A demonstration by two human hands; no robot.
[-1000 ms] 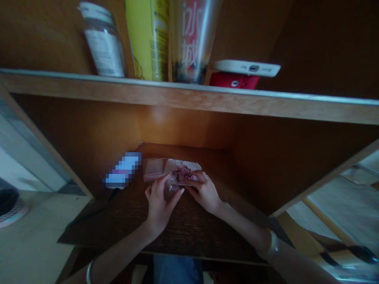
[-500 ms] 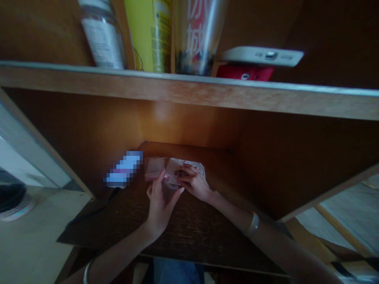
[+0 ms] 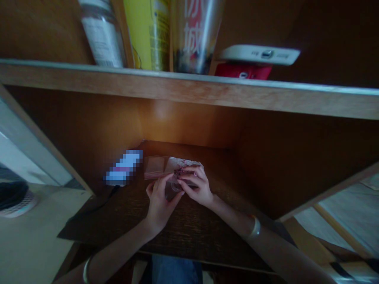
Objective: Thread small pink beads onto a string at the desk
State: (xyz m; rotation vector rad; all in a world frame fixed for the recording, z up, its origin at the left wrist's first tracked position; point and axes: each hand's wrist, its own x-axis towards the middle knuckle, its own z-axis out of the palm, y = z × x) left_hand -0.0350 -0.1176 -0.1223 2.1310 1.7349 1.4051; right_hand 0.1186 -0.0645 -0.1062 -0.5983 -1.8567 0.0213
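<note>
My left hand [image 3: 160, 203] is closed, thumb and fingers gripping the edges of a small clear plastic bag [image 3: 169, 192]. Right beside it, my right hand [image 3: 199, 188] is bent over the bag's upper side, fingertips pinched on a cluster of small dark red, bead-like pieces [image 3: 179, 172]. Whether these are strung together is too blurred to tell. Behind my hands lies a whitish, crinkled clear packet [image 3: 186, 161], partly covered by my right fingers. A flat stack of clear plastic bags [image 3: 154, 167] rests just left of it.
A pixelated bright phone-like object [image 3: 124, 167] with a cable stands on the left of the dark wooden desktop [image 3: 189, 236]. The shelf edge [image 3: 189, 85] crosses above, carrying a jar [image 3: 102, 37], a yellow container [image 3: 148, 35], a clear cup [image 3: 194, 43] and a white device [image 3: 262, 54].
My right hand has shifted slightly down, its fingers drawn closer to my left hand and the bag's upper side. More of the dark red pieces show at the fingertips.
</note>
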